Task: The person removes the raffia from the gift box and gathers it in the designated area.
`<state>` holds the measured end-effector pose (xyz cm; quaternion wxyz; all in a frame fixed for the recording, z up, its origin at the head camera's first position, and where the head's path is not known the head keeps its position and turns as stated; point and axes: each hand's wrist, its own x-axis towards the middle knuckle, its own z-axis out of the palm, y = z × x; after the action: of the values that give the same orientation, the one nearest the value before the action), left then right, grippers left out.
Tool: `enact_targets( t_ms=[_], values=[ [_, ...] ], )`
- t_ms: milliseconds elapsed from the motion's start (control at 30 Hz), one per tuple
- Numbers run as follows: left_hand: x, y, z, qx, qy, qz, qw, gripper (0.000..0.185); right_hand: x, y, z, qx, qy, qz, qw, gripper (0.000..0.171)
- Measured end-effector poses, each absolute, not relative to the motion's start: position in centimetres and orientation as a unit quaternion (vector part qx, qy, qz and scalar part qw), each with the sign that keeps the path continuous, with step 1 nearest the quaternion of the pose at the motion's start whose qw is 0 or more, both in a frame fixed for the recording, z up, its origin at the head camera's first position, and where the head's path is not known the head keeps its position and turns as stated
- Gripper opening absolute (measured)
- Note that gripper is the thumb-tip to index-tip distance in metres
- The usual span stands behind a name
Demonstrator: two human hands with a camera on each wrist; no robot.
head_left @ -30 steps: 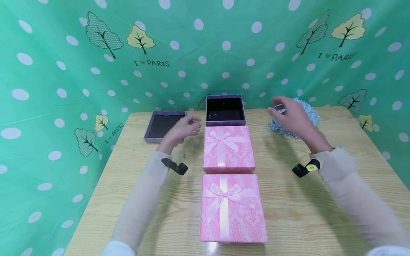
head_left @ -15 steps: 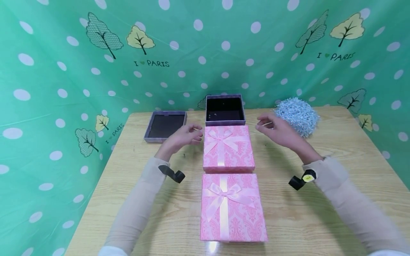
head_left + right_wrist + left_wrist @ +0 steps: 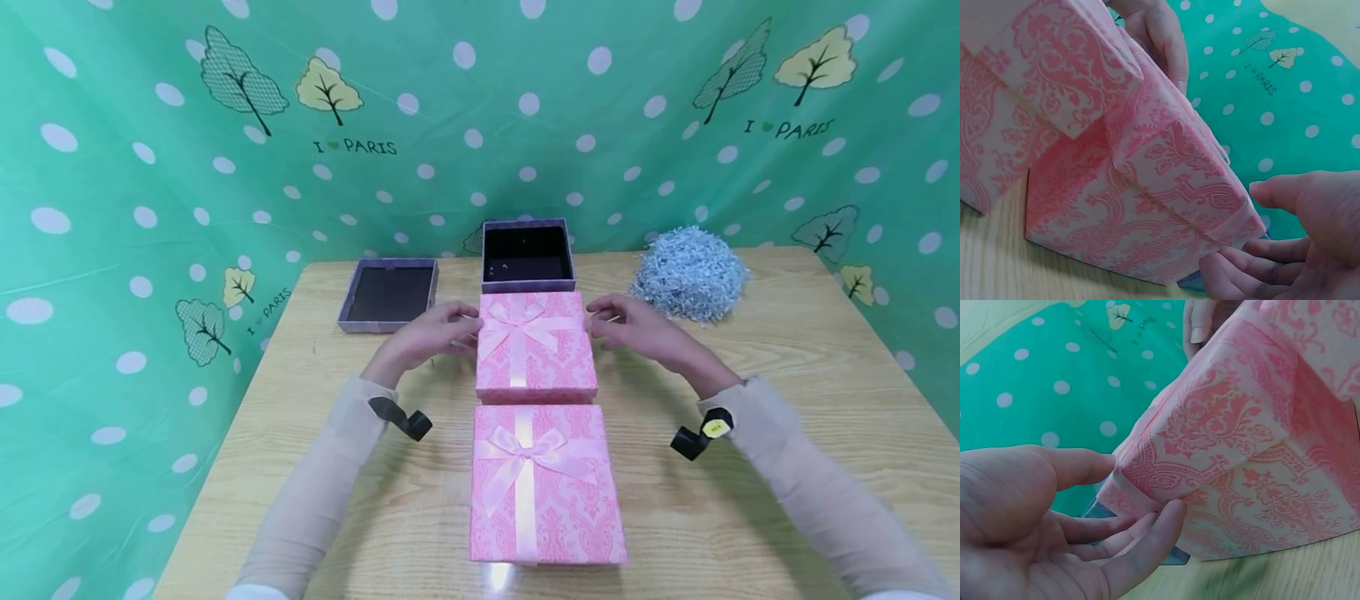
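Observation:
Two closed pink gift boxes with ribbon bows stand one behind the other. At the left side of the farther pink box [image 3: 536, 354] is my left hand [image 3: 438, 340]. Its fingertips meet the box's side in the left wrist view, where the patterned box [image 3: 1222, 437] fills the right half. Opposite, my right hand [image 3: 637, 333] has its fingers close to the box's right side. In the right wrist view that hand [image 3: 1297, 237] has its fingertips at the corner, the thumb slightly apart from it. The nearer pink box [image 3: 570, 525] is untouched.
An open purple box with a dark inside [image 3: 528, 286] stands just behind the farther pink box. Its lid-like shallow tray [image 3: 386, 327] lies to the left. A pile of blue shredded paper [image 3: 690, 275] sits at the back right of the wooden table [image 3: 712, 492].
My right hand has come left and nearer from over the blue shredded paper to the farther pink box's right side. My left hand has shifted slightly nearer to its left side.

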<state>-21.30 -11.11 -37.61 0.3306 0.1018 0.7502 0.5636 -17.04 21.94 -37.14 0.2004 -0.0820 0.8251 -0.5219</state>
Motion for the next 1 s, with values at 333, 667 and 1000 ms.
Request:
enact_targets(
  t_ms=[333, 667, 1000],
  values=[
    [-21.0, -11.2, -37.6, 0.080, 0.738, 0.569, 0.354, 0.046, -16.9, 21.8, -37.9, -0.062, 0.766, -0.584, 0.263, 0.056],
    [-20.9, -11.4, -37.6, 0.078, 0.729, 0.575, 0.363, 0.047, -17.0, 21.6, -38.2, -0.028, 0.732, -0.615, 0.291, 0.053],
    [-21.1, -11.5, -37.9, 0.080, 0.726, 0.576, 0.366, 0.048, -16.9, 21.6, -38.3, -0.015, 0.726, -0.620, 0.297, 0.055]
  ],
)
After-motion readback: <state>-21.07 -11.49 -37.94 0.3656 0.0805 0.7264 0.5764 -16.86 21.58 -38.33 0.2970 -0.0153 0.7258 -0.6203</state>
